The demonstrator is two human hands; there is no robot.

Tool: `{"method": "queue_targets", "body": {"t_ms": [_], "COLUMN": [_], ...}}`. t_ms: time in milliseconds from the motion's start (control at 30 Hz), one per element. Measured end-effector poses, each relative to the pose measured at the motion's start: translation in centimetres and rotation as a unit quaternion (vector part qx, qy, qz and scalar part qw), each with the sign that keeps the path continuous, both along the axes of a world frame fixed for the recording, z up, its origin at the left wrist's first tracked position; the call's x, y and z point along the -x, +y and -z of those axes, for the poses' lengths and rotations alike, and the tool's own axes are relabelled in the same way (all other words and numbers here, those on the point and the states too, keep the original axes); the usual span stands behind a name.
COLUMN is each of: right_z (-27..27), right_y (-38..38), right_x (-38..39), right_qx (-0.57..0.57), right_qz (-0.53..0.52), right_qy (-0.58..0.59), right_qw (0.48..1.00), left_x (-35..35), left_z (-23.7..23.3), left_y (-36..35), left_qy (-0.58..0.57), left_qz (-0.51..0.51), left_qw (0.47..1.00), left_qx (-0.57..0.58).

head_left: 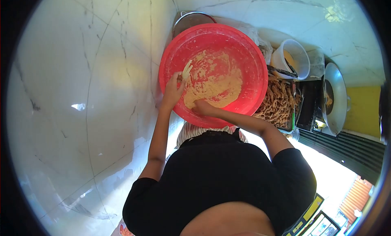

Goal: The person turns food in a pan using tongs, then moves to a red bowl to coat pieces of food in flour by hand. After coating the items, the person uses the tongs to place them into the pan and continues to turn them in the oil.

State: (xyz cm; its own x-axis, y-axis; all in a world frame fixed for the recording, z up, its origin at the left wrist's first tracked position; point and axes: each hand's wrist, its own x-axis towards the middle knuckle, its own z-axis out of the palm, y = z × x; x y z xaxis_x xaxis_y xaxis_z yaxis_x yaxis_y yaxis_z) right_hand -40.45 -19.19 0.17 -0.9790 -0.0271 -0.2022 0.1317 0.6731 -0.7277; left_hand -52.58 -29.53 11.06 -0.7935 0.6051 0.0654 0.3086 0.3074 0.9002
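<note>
A large red basin (pixel 253 69) in front of me holds pale yellow flour (pixel 222 83), spread over its bottom and up part of its side. My left hand (pixel 174 88) is over the basin's left side, its fingers closed on a pale, forked piece (pixel 187 70) that looks coated in flour; its exact kind cannot be made out. Near the basin's front edge, my right hand (pixel 203 108) is curled, with its fingertips down at the flour. Whether it grips anything is hidden.
Right of the basin lies a tray of browned, fried-looking strips (pixel 277 103). Behind it stands a clear plastic tub (pixel 299 57) with yellowish contents. A metal wok (pixel 338 99) is farther right. Tiled walls (pixel 61 93) border the left and back.
</note>
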Motion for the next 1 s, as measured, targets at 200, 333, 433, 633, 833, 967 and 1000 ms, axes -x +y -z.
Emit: {"method": "queue_targets", "body": {"t_ms": [200,333,433,633,833,967,1000], "right_z": [-4.4,1.3,10.7,6.2,2.3,2.4,2.2], "right_y": [6.7,11.5,15.6,10.1,3.5,4.5,5.3], "right_x": [2.9,7.6,12.1,13.1,9.5,4.7,3.4], "right_qx": [0.287,0.315,0.362,-0.031,0.189,0.098,0.041], "right_qz": [-0.03,0.129,0.267,0.341,0.071,-0.105,-0.183], "right_qy": [-0.227,-0.062,0.008,0.238,0.205,0.15,0.138], "right_qw": [0.93,0.938,0.893,0.909,0.958,0.978,0.973], "left_x": [0.3,-0.2,0.1,0.2,0.1,0.1,0.1], "left_z": [0.7,-0.6,0.7,0.6,0.9,0.8,0.8], "left_y": [-1.5,-1.1,-1.1,-1.1,-1.3,-1.2,-1.2], "left_qy": [0.052,0.028,0.034,0.065,0.083,0.075,0.073], "left_qz": [-0.089,-0.117,-0.126,-0.124,-0.12,-0.122,-0.12], "left_qw": [0.994,0.992,0.991,0.99,0.989,0.99,0.99], "left_qx": [-0.023,-0.032,-0.021,-0.007,0.006,-0.01,-0.01]}}
